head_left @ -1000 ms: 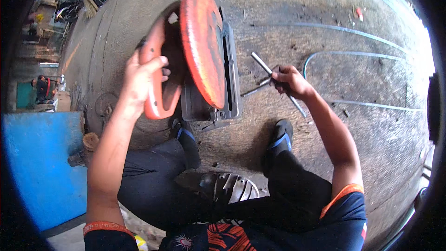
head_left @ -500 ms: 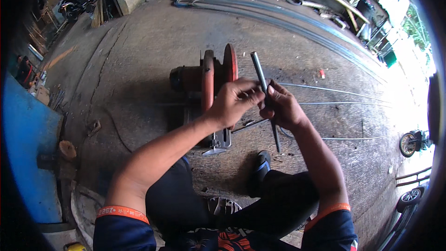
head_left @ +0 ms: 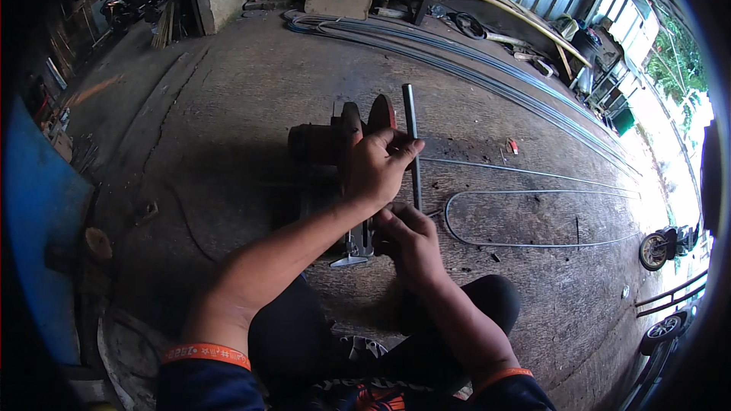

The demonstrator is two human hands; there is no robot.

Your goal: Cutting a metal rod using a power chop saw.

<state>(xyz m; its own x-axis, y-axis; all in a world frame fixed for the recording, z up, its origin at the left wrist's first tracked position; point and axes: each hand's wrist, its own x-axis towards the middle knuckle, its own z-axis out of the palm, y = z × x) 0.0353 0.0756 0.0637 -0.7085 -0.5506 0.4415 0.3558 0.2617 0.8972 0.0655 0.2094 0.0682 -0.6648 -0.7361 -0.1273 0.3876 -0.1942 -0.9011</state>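
Observation:
My left hand (head_left: 378,169) pinches a straight grey metal rod (head_left: 412,118) between thumb and fingers. The rod stands nearly upright in the picture, just right of the red disc guard (head_left: 383,113) of a cut-off saw (head_left: 316,144). Below it, my right hand (head_left: 411,242) is closed, fingers curled, beside the saw's metal clamp (head_left: 358,247). Whatever those fingers hold is hidden. My left hand and wrist cover part of the saw's handle and base.
A bent loop of thin metal rod (head_left: 533,192) lies on the concrete floor to the right. Long bundled rods (head_left: 457,61) stretch across the back. A dark cable (head_left: 183,213) runs left of the saw, near a blue panel (head_left: 42,243). A wheeled vehicle (head_left: 661,250) stands far right.
My right hand has let go of the rod and come down and left to the clamp. My left hand has taken the rod, which now stands straighter and further left.

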